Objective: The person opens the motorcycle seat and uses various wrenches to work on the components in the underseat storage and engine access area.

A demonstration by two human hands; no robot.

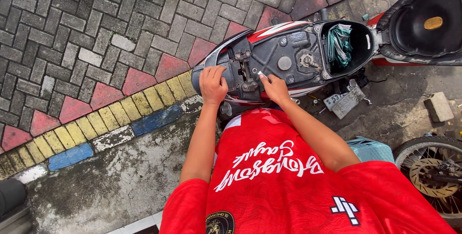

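Observation:
A scooter stands with its seat [423, 17] raised, showing the black under-seat frame [284, 56] and a storage bin holding a green cloth [339, 44]. My left hand [212, 84] rests on the rear end of the scooter body, fingers curled over the tail panel. My right hand [274, 87] is at the rear latch area of the frame, pinching a small white piece between thumb and fingers. Both forearms reach forward over my red shirt.
A detached number plate [342, 101] lies on the concrete beside the scooter. A grey stone block [439, 106] sits to the right. Another wheel with a brake disc [433, 171] is at the lower right. Paver bricks with a painted kerb [110, 118] run to the left.

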